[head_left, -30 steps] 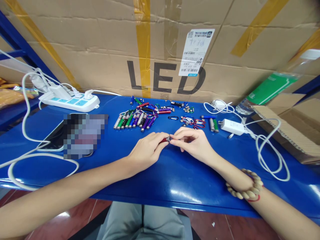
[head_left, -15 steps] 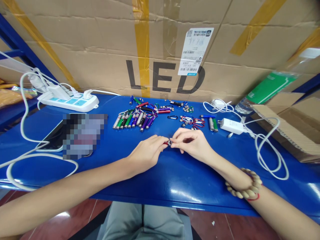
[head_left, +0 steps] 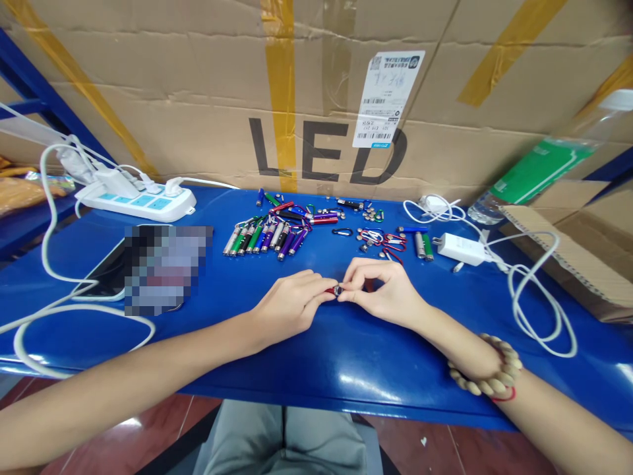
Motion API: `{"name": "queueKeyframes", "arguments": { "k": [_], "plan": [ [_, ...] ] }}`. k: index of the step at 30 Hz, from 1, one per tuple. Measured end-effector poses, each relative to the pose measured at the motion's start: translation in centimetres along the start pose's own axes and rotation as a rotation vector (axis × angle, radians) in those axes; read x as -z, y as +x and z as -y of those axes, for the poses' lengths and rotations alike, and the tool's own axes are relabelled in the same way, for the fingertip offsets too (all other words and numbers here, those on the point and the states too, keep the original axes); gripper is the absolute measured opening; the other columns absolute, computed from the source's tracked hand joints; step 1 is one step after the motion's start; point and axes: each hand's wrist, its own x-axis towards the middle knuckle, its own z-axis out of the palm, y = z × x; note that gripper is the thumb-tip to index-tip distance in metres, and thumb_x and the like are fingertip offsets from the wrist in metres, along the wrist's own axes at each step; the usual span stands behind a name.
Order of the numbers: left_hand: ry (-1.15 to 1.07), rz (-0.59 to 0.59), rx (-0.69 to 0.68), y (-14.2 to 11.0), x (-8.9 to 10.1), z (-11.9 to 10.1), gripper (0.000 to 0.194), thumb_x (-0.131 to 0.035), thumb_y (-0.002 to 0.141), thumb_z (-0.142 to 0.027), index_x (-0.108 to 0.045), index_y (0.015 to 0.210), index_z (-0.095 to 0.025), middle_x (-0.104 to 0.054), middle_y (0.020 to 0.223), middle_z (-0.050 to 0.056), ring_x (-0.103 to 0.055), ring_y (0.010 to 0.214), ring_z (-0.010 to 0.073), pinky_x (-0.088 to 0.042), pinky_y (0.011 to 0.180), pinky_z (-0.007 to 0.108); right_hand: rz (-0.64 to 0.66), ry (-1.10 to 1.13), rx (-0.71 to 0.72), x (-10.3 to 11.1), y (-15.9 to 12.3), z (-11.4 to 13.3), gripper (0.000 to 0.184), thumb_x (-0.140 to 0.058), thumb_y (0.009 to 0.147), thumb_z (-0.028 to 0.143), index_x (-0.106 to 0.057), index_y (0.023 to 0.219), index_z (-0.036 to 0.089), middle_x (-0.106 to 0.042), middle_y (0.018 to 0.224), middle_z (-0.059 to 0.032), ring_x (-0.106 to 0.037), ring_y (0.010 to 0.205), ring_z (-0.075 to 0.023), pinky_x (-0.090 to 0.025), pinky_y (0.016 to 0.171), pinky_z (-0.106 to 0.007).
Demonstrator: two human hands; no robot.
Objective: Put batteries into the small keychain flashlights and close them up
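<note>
My left hand (head_left: 289, 303) is closed around a red mini flashlight (head_left: 330, 290), most of it hidden in the fingers. Its silvery end points toward my right hand (head_left: 386, 289), whose thumb and forefinger pinch right at that end. Whatever small part lies between those fingertips is too small to tell. Beyond the hands, a row of mini flashlights (head_left: 262, 239) in silver, green, purple and black lies with clips attached. Red and silver carabiner clips (head_left: 394, 241) and small button cells (head_left: 370, 215) are scattered behind my right hand.
A power strip (head_left: 163, 206) with white cables and two phones (head_left: 106, 270) are on the left of the blue table (head_left: 316, 369). A white charger (head_left: 462, 249), a bottle (head_left: 539, 171) and an open carton (head_left: 568, 257) stand at right. A large cardboard box (head_left: 198, 99) walls the back.
Both hands have stayed together at the flashlight's end, shifting very slightly down in view. The fingers of my right hand have moved a little. The things on the table lie as before.
</note>
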Motion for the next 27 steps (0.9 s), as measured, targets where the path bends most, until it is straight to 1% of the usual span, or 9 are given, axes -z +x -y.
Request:
{"name": "queueKeyframes", "arguments": {
  "k": [4,9,13,20,24,27],
  "plan": [
    [0.022,-0.057,-0.049,0.10,0.09,-0.01,0.025,-0.038,0.091,-0.019,-0.062,0.091,-0.013,-0.068,0.079,0.004,-0.058,0.067,0.0135,-0.048,0.065,0.025,-0.007,-0.004,-0.025,0.03,-0.04,0.06,0.036,-0.069,0.070,0.039,-0.051,0.049,0.016,-0.057,0.060,-0.0017,-0.048,0.049,-0.0082,-0.038,0.044,-0.021],
    [0.020,-0.072,-0.074,0.20,0.18,0.09,0.021,-0.042,0.090,-0.017,-0.062,0.092,-0.012,-0.069,0.084,0.004,-0.059,0.070,0.0136,-0.048,0.067,0.026,-0.013,-0.004,-0.038,-0.02,-0.04,0.01,0.035,-0.069,0.070,0.037,-0.050,0.049,0.016,-0.057,0.059,-0.0017,-0.047,0.048,-0.0082,-0.038,0.043,-0.021],
    [0.030,-0.094,-0.073,0.23,0.20,0.06,0.021,-0.042,0.090,-0.018,-0.062,0.092,-0.013,-0.070,0.087,0.004,-0.061,0.071,0.0132,-0.048,0.069,0.026,-0.027,0.005,-0.047,-0.08,0.01,0.10,0.035,-0.069,0.069,0.038,-0.050,0.050,0.016,-0.057,0.059,-0.0016,-0.047,0.048,-0.0080,-0.038,0.042,-0.021],
    [0.051,-0.111,-0.043,0.18,0.21,-0.05,0.022,-0.042,0.090,-0.020,-0.063,0.094,-0.014,-0.070,0.086,0.005,-0.060,0.070,0.0134,-0.049,0.068,0.026,-0.057,0.026,-0.053,-0.10,0.00,0.16,0.034,-0.070,0.069,0.039,-0.051,0.051,0.016,-0.056,0.059,-0.0008,-0.045,0.045,-0.0067,-0.036,0.041,-0.020],
    [0.026,-0.106,0.034,0.21,0.13,-0.29,0.022,-0.043,0.089,-0.019,-0.062,0.096,-0.012,-0.069,0.081,0.005,-0.059,0.068,0.0145,-0.049,0.065,0.026,-0.061,0.033,-0.054,-0.06,-0.02,0.00,0.028,-0.069,0.070,0.034,-0.054,0.055,0.015,-0.056,0.062,-0.0006,-0.045,0.045,-0.0063,-0.036,0.041,-0.020],
    [-0.017,-0.084,0.077,0.24,0.04,-0.42,0.022,-0.043,0.089,-0.020,-0.062,0.098,-0.013,-0.068,0.082,0.005,-0.061,0.073,0.0153,-0.050,0.068,0.026,-0.047,0.033,-0.062,0.01,0.04,-0.01,0.028,-0.068,0.071,0.035,-0.055,0.057,0.015,-0.056,0.062,-0.0003,-0.045,0.044,-0.0061,-0.037,0.041,-0.020]
  ]
}}
